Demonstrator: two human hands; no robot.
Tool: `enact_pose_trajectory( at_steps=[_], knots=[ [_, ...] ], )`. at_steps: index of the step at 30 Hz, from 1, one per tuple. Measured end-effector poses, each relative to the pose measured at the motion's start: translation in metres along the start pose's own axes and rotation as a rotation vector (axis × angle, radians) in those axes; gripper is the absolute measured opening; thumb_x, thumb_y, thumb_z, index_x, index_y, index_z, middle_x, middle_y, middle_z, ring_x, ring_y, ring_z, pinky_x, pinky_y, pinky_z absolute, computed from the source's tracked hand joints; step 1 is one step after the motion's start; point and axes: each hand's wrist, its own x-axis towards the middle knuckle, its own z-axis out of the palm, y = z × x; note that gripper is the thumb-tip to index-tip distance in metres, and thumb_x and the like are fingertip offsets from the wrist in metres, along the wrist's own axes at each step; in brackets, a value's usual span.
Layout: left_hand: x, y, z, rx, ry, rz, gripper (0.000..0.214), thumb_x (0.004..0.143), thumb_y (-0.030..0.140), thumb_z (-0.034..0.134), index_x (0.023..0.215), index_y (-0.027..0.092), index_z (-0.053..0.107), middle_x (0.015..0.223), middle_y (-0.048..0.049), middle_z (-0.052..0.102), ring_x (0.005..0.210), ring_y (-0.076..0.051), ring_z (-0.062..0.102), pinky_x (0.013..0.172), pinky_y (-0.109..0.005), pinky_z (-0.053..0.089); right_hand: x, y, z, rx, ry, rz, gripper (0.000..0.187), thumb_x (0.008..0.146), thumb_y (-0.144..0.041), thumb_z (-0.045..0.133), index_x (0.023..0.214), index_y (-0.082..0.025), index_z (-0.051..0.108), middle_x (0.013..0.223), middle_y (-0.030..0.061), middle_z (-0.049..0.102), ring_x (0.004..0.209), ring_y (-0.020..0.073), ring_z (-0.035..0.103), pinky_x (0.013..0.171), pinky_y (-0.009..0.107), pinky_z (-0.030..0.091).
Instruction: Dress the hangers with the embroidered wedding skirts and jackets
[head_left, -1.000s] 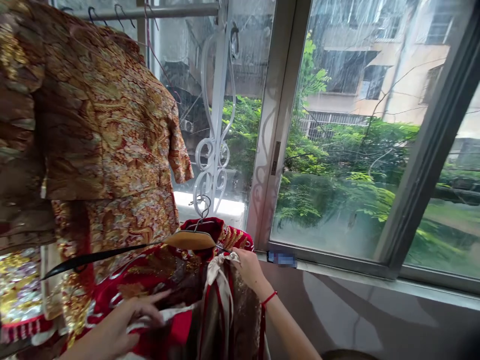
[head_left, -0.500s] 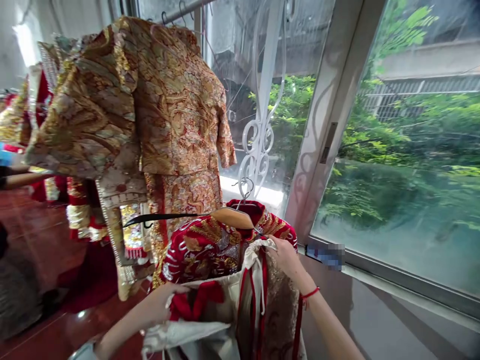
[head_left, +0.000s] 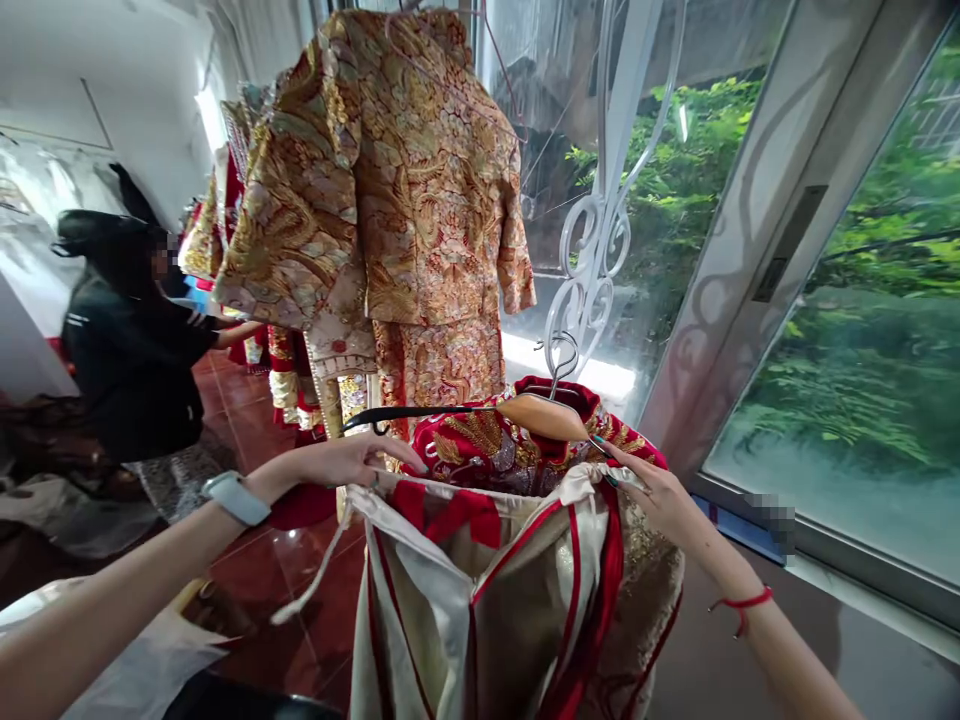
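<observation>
Beside the window (head_left: 757,250) a gold embroidered suit (head_left: 405,180) hangs high, and farther back a person in black (head_left: 127,370) leans over the red floor (head_left: 292,580). In front of you the skirt (head_left: 510,600) hangs open, cream lining outward, its waistband stretched between your hands just under the red jacket (head_left: 480,450). That jacket already sits on the wooden hanger (head_left: 540,415), collar round the hook. The skirt, by the look of it, is fastened to nothing yet, and your grip alone seems to carry it. Your left hand (head_left: 352,462) pinches the waistband's left edge. Your right hand (head_left: 660,500) clasps the other edge, touching the jacket's shoulder.
</observation>
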Motion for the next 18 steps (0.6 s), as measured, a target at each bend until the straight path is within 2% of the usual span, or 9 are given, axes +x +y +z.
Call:
enact_pose_trajectory(
  at_steps=[2, 4, 6, 9, 12, 15, 16, 18],
  knots=[
    [-0.001, -0.013, 0.003, 0.073, -0.074, 0.065, 0.02, 0.064, 0.014, 0.063, 0.078, 0.018, 0.077, 0.121, -0.0074, 0.071, 0.104, -0.024, 0.065, 0.087, -0.025, 0.049, 0.0, -0.001, 0.004, 0.015, 0.002, 0.005, 0.05, 0.097, -0.025, 0.041, 0.147, -0.028, 0.042, 0.134, 0.0069, 0.063, 0.122, 0.0243, 0.061, 0.099, 0.04, 0.053],
    [-0.002, -0.028, 0.008, 0.197, -0.127, 0.097, 0.037, 0.064, 0.008, 0.055, 0.088, 0.022, 0.079, 0.127, -0.0051, 0.069, 0.115, -0.025, 0.062, 0.099, -0.029, 0.044, 0.002, -0.002, 0.008, 0.01, -0.001, 0.012, 0.049, 0.097, -0.027, 0.041, 0.146, -0.028, 0.043, 0.134, 0.008, 0.062, 0.123, 0.0255, 0.06, 0.099, 0.042, 0.052],
    [-0.003, -0.04, 0.01, 0.313, -0.097, 0.101, 0.051, 0.063, 0.005, 0.051, 0.101, 0.027, 0.078, 0.123, -0.0033, 0.071, 0.117, -0.025, 0.061, 0.104, -0.032, 0.041, 0.004, -0.002, 0.012, 0.009, -0.004, 0.008, 0.049, 0.098, -0.028, 0.041, 0.146, -0.028, 0.043, 0.133, 0.0083, 0.063, 0.123, 0.0262, 0.059, 0.099, 0.042, 0.053],
    [-0.003, -0.049, 0.004, 0.301, -0.058, 0.089, 0.052, 0.064, 0.007, 0.053, 0.106, 0.027, 0.077, 0.116, -0.0032, 0.074, 0.112, -0.025, 0.064, 0.103, -0.032, 0.042, 0.006, -0.002, 0.015, 0.01, 0.012, -0.008, 0.048, 0.098, -0.027, 0.041, 0.146, -0.028, 0.044, 0.131, 0.0074, 0.064, 0.125, 0.0266, 0.058, 0.098, 0.041, 0.054],
    [0.0, -0.045, -0.016, 0.153, -0.067, 0.021, 0.044, 0.066, 0.012, 0.06, 0.104, 0.024, 0.077, 0.111, -0.0042, 0.076, 0.109, -0.024, 0.065, 0.098, -0.029, 0.046, 0.006, 0.001, 0.014, 0.004, 0.013, -0.024, 0.048, 0.097, -0.026, 0.041, 0.145, -0.028, 0.045, 0.13, 0.0072, 0.065, 0.124, 0.0267, 0.059, 0.097, 0.041, 0.055],
    [0.01, -0.032, -0.04, 0.078, -0.042, -0.093, 0.035, 0.061, 0.015, 0.067, 0.093, 0.022, 0.08, 0.095, -0.0037, 0.078, 0.091, -0.023, 0.068, 0.081, -0.025, 0.052, 0.004, 0.004, 0.009, -0.004, 0.006, -0.038, 0.05, 0.096, -0.023, 0.042, 0.145, -0.029, 0.045, 0.131, 0.0071, 0.065, 0.121, 0.026, 0.061, 0.096, 0.04, 0.055],
    [0.015, -0.027, -0.046, 0.075, -0.042, -0.109, 0.036, 0.057, 0.013, 0.068, 0.09, 0.022, 0.08, 0.089, -0.0029, 0.078, 0.084, -0.022, 0.068, 0.075, -0.024, 0.052, 0.004, 0.006, 0.008, -0.01, 0.013, -0.041, 0.051, 0.095, -0.022, 0.042, 0.145, -0.029, 0.045, 0.131, 0.0068, 0.064, 0.12, 0.0259, 0.062, 0.096, 0.039, 0.055],
    [0.026, -0.014, -0.057, 0.075, 0.045, -0.067, 0.037, 0.05, 0.009, 0.07, 0.083, 0.02, 0.08, 0.077, -0.0017, 0.077, 0.071, -0.021, 0.066, 0.065, -0.024, 0.052, 0.002, 0.007, 0.005, -0.019, 0.025, -0.045, 0.052, 0.094, -0.021, 0.043, 0.146, -0.029, 0.044, 0.132, 0.0063, 0.064, 0.12, 0.0256, 0.062, 0.096, 0.039, 0.055]
  ],
)
